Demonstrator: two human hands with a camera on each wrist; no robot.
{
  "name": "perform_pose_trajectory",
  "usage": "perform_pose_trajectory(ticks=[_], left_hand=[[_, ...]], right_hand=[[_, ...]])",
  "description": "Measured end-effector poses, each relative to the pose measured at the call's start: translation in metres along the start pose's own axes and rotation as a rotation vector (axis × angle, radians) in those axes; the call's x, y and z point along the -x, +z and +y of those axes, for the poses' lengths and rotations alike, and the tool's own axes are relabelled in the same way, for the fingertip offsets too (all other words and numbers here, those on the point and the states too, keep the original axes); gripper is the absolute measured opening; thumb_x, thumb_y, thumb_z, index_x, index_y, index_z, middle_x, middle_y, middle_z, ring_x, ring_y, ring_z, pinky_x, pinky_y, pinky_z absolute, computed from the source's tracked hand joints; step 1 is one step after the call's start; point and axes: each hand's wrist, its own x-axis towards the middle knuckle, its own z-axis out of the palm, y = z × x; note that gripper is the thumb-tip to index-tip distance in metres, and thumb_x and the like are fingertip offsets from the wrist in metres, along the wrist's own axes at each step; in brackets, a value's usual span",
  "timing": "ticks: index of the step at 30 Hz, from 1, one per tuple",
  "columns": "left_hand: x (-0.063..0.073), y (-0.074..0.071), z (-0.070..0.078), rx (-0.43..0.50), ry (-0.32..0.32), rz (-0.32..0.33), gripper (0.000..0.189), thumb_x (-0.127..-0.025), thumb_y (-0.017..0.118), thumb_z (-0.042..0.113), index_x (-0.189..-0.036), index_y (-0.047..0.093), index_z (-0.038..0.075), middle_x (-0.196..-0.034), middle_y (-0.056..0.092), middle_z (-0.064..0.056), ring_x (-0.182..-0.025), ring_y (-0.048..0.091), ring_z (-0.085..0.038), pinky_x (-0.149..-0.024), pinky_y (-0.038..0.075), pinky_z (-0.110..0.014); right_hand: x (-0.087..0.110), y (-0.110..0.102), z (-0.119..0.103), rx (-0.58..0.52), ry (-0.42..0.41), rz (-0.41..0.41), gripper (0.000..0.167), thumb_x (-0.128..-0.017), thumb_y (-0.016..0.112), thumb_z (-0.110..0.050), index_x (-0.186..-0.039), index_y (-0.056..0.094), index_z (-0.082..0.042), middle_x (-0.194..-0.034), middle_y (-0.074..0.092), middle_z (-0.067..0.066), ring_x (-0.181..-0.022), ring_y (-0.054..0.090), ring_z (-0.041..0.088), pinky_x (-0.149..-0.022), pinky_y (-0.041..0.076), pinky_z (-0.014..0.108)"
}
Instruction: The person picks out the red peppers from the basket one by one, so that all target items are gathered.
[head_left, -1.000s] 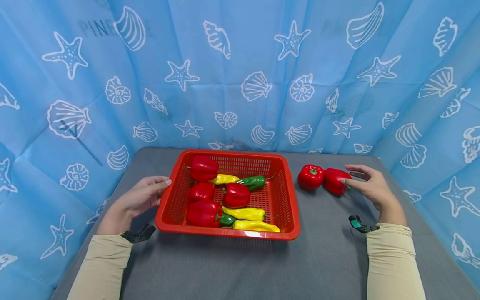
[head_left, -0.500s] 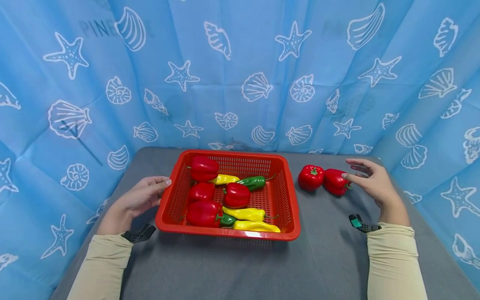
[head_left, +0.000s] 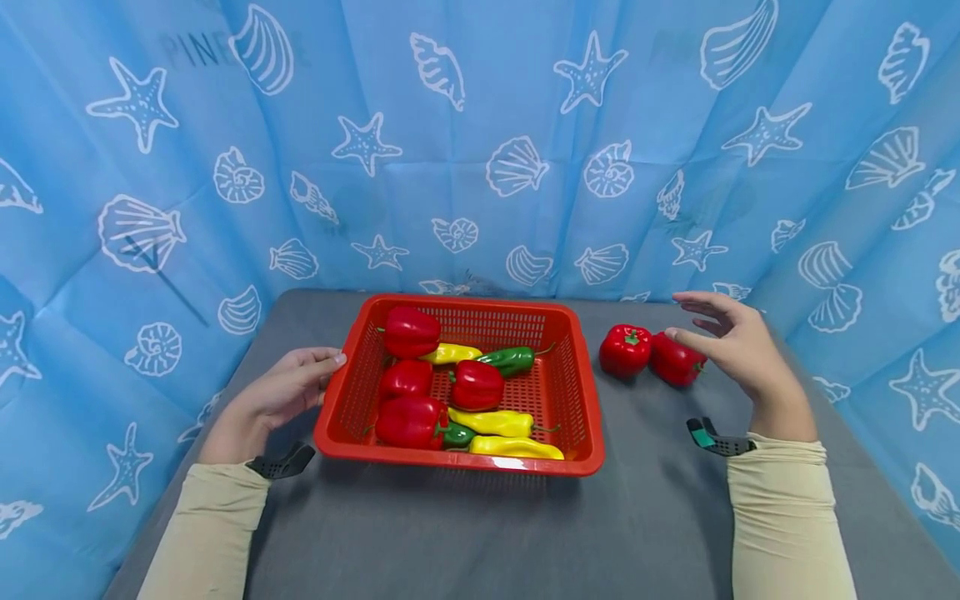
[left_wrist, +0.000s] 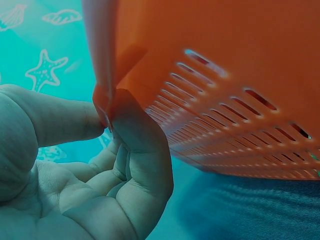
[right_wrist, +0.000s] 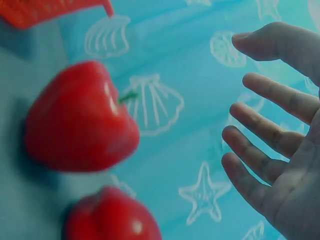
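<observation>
My left hand (head_left: pixel 288 387) pinches the left rim of a red plastic basket (head_left: pixel 588 400) between thumb and curled forefinger, which the left wrist view shows close up. Inside the basket lie several red bell peppers (head_left: pixel 477 385), yellow long peppers (head_left: pixel 517 448) and green ones (head_left: pixel 510 361). Two more red bell peppers rest on the table right of the basket: one with its stem up (head_left: pixel 626 351), and another on its side (head_left: pixel 676 360). Above and right of these hovers my right hand (head_left: pixel 738 346), fingers spread and holding nothing; the right wrist view shows a gap between fingers and peppers.
A grey cloth-covered table (head_left: pixel 480 533) carries everything. Blue curtains (head_left: pixel 480 100) with white shells and starfish hang along the back and both sides. Each wrist bears a black strap mount (head_left: pixel 720 437).
The right hand has lifted away from the right-hand bell pepper, its thumb leaving the pepper's side, and moved slightly up and left. The left hand stays on the basket rim. The head view has tilted slightly.
</observation>
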Motion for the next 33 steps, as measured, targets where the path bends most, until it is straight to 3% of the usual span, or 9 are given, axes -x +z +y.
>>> perform_pose_trajectory(ticks=[5,14,18,20,22,33], left_hand=[[-0.001,0.001,0.001,-0.011,-0.008,0.016,0.026,-0.114,0.046,0.019,-0.130,0.060,0.003,-0.108,0.077,0.000,-0.092,0.077,-0.015,-0.090,0.065,-0.036],[-0.002,0.003,0.000,-0.035,-0.018,0.037,0.030,-0.114,0.047,0.020,-0.133,0.058,-0.001,-0.108,0.076,0.000,-0.091,0.076,-0.015,-0.089,0.065,-0.036],[-0.001,0.003,0.000,-0.031,-0.017,0.032,0.030,-0.114,0.048,0.020,-0.133,0.057,0.000,-0.109,0.077,0.000,-0.092,0.077,-0.015,-0.089,0.065,-0.036],[-0.001,0.003,0.001,-0.026,-0.017,0.027,0.030,-0.114,0.048,0.021,-0.134,0.057,0.000,-0.109,0.077,0.000,-0.093,0.077,-0.016,-0.089,0.065,-0.036],[0.000,0.003,0.002,-0.024,-0.019,0.022,0.032,-0.114,0.048,0.021,-0.135,0.056,-0.001,-0.110,0.077,0.000,-0.094,0.077,-0.015,-0.090,0.065,-0.036],[0.001,0.005,0.004,-0.014,-0.026,0.035,0.040,-0.114,0.049,0.022,-0.141,0.050,-0.008,-0.111,0.077,-0.002,-0.096,0.077,-0.016,-0.090,0.065,-0.035]], right_hand=[[-0.008,0.009,-0.022,0.005,-0.093,-0.061,0.055,-0.096,0.080,-0.016,-0.146,0.060,-0.010,-0.142,0.060,-0.003,-0.124,0.053,-0.003,-0.100,0.044,0.005],[-0.024,0.026,-0.053,0.074,-0.151,-0.176,0.057,-0.091,0.083,-0.013,-0.144,0.062,-0.013,-0.147,0.060,0.008,-0.128,0.052,0.010,-0.104,0.044,0.010],[-0.032,0.033,-0.069,0.093,-0.174,-0.234,0.054,-0.092,0.084,-0.016,-0.143,0.064,-0.014,-0.146,0.061,0.007,-0.132,0.054,0.019,-0.115,0.048,0.037],[-0.036,0.038,-0.075,0.094,-0.193,-0.264,0.053,-0.092,0.084,-0.016,-0.142,0.064,-0.013,-0.146,0.061,0.008,-0.134,0.054,0.025,-0.116,0.047,0.053],[-0.041,0.042,-0.081,0.097,-0.218,-0.296,0.053,-0.092,0.084,-0.016,-0.142,0.064,-0.012,-0.146,0.061,0.009,-0.135,0.054,0.029,-0.115,0.045,0.062],[-0.063,0.071,-0.116,0.112,-0.309,-0.415,0.053,-0.092,0.084,-0.021,-0.141,0.065,-0.015,-0.142,0.064,0.005,-0.133,0.057,0.028,-0.114,0.046,0.062]])
